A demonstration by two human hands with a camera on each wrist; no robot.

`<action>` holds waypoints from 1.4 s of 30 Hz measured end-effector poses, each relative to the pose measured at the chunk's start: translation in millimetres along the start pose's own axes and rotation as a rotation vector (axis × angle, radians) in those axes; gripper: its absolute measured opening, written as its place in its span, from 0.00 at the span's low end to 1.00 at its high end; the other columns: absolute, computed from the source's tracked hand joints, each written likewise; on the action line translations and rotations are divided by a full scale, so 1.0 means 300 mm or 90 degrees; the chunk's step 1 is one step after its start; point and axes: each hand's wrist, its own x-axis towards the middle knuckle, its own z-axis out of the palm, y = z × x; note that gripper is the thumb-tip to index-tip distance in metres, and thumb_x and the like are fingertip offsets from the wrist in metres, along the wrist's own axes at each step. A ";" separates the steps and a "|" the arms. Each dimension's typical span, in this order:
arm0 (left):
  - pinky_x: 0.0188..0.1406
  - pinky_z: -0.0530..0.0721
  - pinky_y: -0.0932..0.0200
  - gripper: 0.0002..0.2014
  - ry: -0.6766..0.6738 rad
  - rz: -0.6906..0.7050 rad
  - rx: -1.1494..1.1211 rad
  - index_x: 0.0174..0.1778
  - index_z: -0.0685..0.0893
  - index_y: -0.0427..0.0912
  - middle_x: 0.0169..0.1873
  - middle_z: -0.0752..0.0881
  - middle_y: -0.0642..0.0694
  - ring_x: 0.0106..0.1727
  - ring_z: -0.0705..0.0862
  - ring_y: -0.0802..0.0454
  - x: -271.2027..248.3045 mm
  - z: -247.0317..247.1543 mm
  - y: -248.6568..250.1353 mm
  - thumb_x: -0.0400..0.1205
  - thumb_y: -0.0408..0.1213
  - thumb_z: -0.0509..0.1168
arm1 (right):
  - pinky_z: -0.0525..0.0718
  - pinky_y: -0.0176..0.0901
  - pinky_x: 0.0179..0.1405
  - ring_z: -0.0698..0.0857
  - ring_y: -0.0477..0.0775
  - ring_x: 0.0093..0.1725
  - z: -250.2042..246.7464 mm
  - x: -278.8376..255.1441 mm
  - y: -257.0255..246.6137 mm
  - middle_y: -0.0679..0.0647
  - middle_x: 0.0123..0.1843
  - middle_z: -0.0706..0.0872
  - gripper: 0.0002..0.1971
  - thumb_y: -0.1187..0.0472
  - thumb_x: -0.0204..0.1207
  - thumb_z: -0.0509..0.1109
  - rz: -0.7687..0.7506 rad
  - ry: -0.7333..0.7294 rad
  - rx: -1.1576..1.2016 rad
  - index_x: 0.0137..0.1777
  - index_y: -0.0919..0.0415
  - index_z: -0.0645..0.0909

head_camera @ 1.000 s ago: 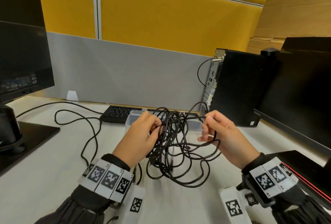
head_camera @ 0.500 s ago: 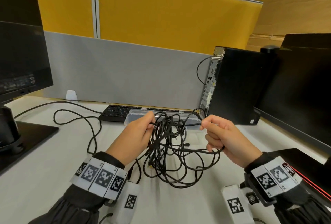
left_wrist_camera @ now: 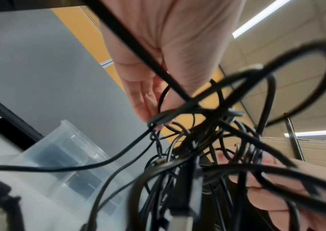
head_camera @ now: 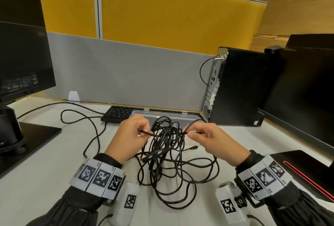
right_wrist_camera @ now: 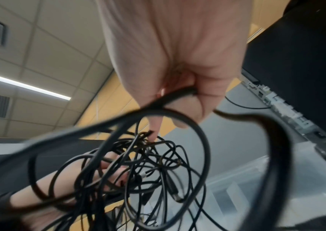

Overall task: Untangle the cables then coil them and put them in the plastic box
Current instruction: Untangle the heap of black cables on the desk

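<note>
Cables: one black tangle, held up between both hands above the white worktop. Upper knot hangs in the air; lower loops sag and lie on the worktop toward 6 o'clock. How many separate cables are in it, cannot tell. One plug end sticks out at 3 o'clock of the bundle, low down.

Handling, judged: thin, light, limp strands; no stiffness to hold a shape, so loops will slide and re-snag when pulled. Smooth jacket, likely slippery under a light pinch. Not fragile, except at plugs. Best hold is a free end or plug, feeding it back through the knot, rather than hauling on a mid-strand, which would tighten it.

Left hand: fingers curled, thumb and fingertips pinching a single strand at 9 o'clock of the knot. Grip together on the cable.

Right hand: thumb and forefinger pinching a strand at 3 o'clock of the knot; right wrist view shows the strand clamped in the fold of the fingers. Grip together on the cable.

Plastic box: clear, shallow, on the worktop at 12 o'clock just beyond the hands, in front of the keyboard. No cable coiled in it yet.
</note>
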 end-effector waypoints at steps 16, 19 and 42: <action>0.45 0.86 0.55 0.37 -0.017 -0.164 -0.237 0.32 0.82 0.44 0.33 0.89 0.48 0.44 0.87 0.55 -0.006 -0.026 0.031 0.62 0.79 0.56 | 0.72 0.27 0.31 0.71 0.38 0.27 -0.003 0.000 0.071 0.44 0.27 0.72 0.11 0.58 0.83 0.61 -0.088 0.069 -0.080 0.45 0.39 0.77; 0.50 0.85 0.55 0.41 -0.119 -0.200 -0.305 0.36 0.84 0.47 0.40 0.91 0.48 0.48 0.88 0.57 -0.010 -0.030 0.025 0.52 0.84 0.57 | 0.72 0.27 0.33 0.72 0.38 0.28 0.008 0.006 0.076 0.44 0.27 0.73 0.10 0.58 0.82 0.62 -0.097 0.061 -0.077 0.43 0.41 0.77; 0.46 0.81 0.60 0.28 0.129 -0.263 -0.480 0.18 0.78 0.45 0.19 0.78 0.48 0.26 0.79 0.54 0.022 -0.035 0.015 0.59 0.70 0.70 | 0.74 0.21 0.41 0.78 0.40 0.41 -0.019 -0.014 0.120 0.44 0.42 0.82 0.09 0.61 0.84 0.58 -0.015 0.065 -0.133 0.49 0.49 0.79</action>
